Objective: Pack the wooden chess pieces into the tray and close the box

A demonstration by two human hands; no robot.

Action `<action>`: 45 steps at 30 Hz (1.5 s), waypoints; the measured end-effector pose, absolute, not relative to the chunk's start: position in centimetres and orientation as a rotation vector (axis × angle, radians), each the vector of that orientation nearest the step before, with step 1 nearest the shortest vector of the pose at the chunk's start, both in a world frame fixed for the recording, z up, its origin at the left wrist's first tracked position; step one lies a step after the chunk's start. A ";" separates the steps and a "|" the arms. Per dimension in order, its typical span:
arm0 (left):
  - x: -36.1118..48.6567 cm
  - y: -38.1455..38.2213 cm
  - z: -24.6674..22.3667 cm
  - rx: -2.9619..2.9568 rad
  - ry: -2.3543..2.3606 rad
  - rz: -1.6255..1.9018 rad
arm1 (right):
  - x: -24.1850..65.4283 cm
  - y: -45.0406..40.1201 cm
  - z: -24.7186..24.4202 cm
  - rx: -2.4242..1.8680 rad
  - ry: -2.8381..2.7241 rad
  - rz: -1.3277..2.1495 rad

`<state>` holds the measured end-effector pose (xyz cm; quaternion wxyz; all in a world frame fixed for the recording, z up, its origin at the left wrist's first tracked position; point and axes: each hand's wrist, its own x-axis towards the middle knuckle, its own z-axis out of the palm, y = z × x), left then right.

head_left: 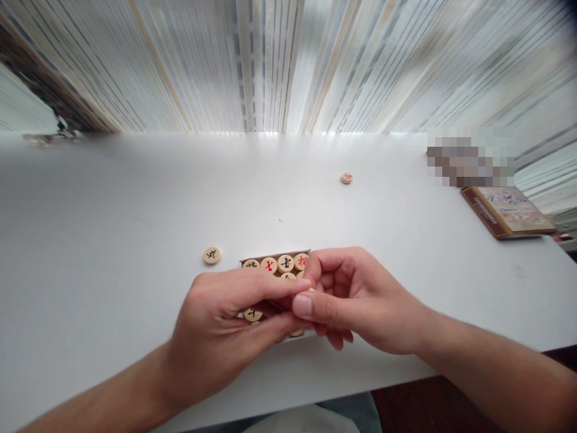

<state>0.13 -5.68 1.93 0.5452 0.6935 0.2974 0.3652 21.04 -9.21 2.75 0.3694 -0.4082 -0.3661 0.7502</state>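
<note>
My left hand (225, 319) and my right hand (360, 300) meet above an open box (276, 255) of xiangqi pieces near the table's front. Between my fingertips shows a sliver of a pale wooden xiangqi piece (311, 290). The right thumb and index finger pinch it; the left index fingertip touches it from above, while the left thumb tip is hidden behind the right thumb. Rows of round pieces with red or black characters, such as a red one (269, 266) and a black one (285, 263), lie in the box. My hands cover much of it.
One loose black-marked piece (211, 255) lies left of the box, and a red-marked piece (346, 178) lies farther back. A brown-edged flat box or book (509, 210) sits at the right beside a blurred-out item. Striped curtains (270, 66) hang behind the white table (112, 240).
</note>
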 end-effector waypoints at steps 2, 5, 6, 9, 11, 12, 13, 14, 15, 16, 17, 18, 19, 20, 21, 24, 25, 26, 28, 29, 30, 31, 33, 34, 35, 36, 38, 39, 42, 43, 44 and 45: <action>0.2 -5.8 1.9 1.617 0.675 0.848 | 21.2 -9.3 2.8 -1.030 -0.950 1.930; 0.4 -5.9 1.9 1.551 0.619 0.868 | 21.4 -9.3 2.7 -0.992 -0.948 1.948; 0.5 -5.9 2.0 1.532 0.605 0.881 | 21.5 -9.3 2.7 -0.975 -0.944 1.955; 0.6 -5.8 2.1 1.525 0.619 0.899 | 21.5 -9.4 2.7 -0.943 -0.926 1.967; 0.5 -5.7 2.1 1.554 0.636 0.904 | 21.5 -9.4 2.8 -0.931 -0.911 1.963; 0.4 -5.7 2.1 1.571 0.633 0.910 | 21.5 -9.4 2.8 -0.925 -0.901 1.960; 0.3 -5.6 2.1 1.588 0.626 0.915 | 21.5 -9.4 2.9 -0.920 -0.891 1.957; 0.2 -5.6 2.0 1.600 0.616 0.920 | 21.5 -9.4 2.9 -0.915 -0.883 1.955; 0.1 -5.6 2.0 1.607 0.606 0.925 | 21.5 -9.4 2.9 -0.909 -0.878 1.954; 0.1 -5.6 2.0 1.606 0.599 0.933 | 21.5 -9.4 2.9 -0.901 -0.879 1.953; 0.1 -5.6 2.1 1.599 0.594 0.944 | 21.6 -9.4 2.8 -0.892 -0.881 1.950; 0.2 -5.6 2.1 1.585 0.593 0.950 | 21.7 -9.4 2.8 -0.884 -0.887 1.948; 0.2 -5.6 2.2 1.563 0.593 0.954 | 21.7 -9.3 2.7 -0.879 -0.893 1.944; 0.3 -5.6 2.2 1.539 0.593 0.952 | 21.8 -9.3 2.6 -0.878 -0.900 1.938; 0.4 -5.7 2.3 1.513 0.595 0.941 | 21.8 -9.3 2.6 -0.883 -0.909 1.930; 0.6 -5.7 2.4 1.439 0.601 0.899 | 21.9 -9.3 2.5 -0.902 -0.940 1.895; 0.6 -5.7 2.4 1.418 0.608 0.894 | 21.9 -9.3 2.5 -0.903 -0.950 1.881; 0.7 -5.7 2.4 1.398 0.621 0.892 | 21.8 -9.3 2.5 -0.902 -0.960 1.867; 0.7 -5.7 2.5 1.367 0.646 0.894 | 21.8 -9.3 2.5 -0.894 -0.970 1.845; 0.8 -5.6 2.5 1.356 0.658 0.890 | 21.8 -9.3 2.5 -0.891 -0.970 1.836; 0.8 -5.6 2.4 1.347 0.672 0.888 | 21.8 -9.3 2.5 -0.890 -0.972 1.825; 0.8 -5.6 2.4 1.342 0.684 0.887 | 21.8 -9.3 2.5 -0.892 -0.981 1.806; 0.8 -5.6 2.3 1.349 0.712 0.900 | 21.8 -9.4 2.4 -0.904 -1.033 1.735; 0.7 -5.6 2.3 1.366 0.726 0.911 | 21.8 -9.4 2.3 -0.915 -1.079 1.680; 0.7 -5.7 2.3 1.393 0.737 0.925 | 21.8 -9.4 2.3 -0.928 -1.133 1.618; 0.6 -5.7 2.2 1.427 0.745 0.941 | 21.9 -9.5 2.2 -0.939 -1.190 1.553; 0.5 -5.7 2.1 1.501 0.750 0.972 | 22.0 -9.5 2.1 -0.957 -1.304 1.427; 0.5 -5.7 2.0 1.531 0.749 0.985 | 22.0 -9.5 2.0 -0.958 -1.361 1.362; 0.4 -5.6 1.9 1.579 0.761 1.011 | 22.2 -9.5 1.7 -0.952 -1.488 1.181; 0.4 -5.5 1.9 1.581 0.767 1.020 | 22.2 -9.5 1.6 -0.939 -1.502 1.142; 0.5 -5.5 1.9 1.576 0.772 1.029 | 22.2 -9.5 1.5 -0.924 -1.501 1.124; 0.5 -5.4 1.9 1.567 0.772 1.039 | 22.2 -9.5 1.4 -0.910 -1.486 1.125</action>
